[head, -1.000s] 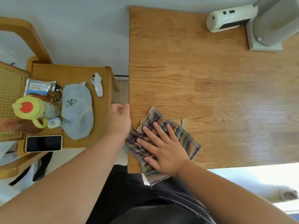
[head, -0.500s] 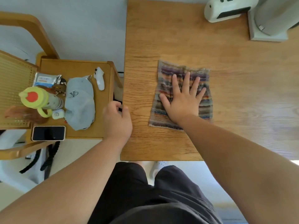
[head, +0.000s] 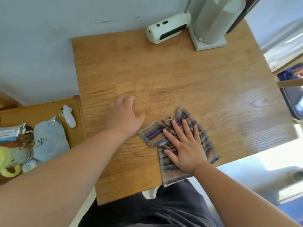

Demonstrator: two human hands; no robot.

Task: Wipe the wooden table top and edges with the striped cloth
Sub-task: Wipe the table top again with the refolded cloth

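Note:
The wooden table [head: 164,76] fills the middle of the view. The striped cloth [head: 152,136] lies rumpled near the table's front edge, and one corner hangs over that edge. My right hand [head: 185,148] presses flat on the cloth with its fingers spread, holding it down on the wood. My left hand [head: 124,115] rests on the bare table top just left of the cloth, holds nothing, and its thumb almost touches the cloth's left corner.
A white device [head: 168,29] and a white stand with a square base [head: 209,41] sit at the table's far edge. A lower wooden surface at left carries a grey cap [head: 49,141], a white controller [head: 68,116] and a yellow-green bottle [head: 6,159]. Something white and furry [head: 278,181] lies on the floor at right.
My right hand has dragged the cloth from mid-table back to the front edge, rumpling it. My left hand has moved from the table's left edge onto the top.

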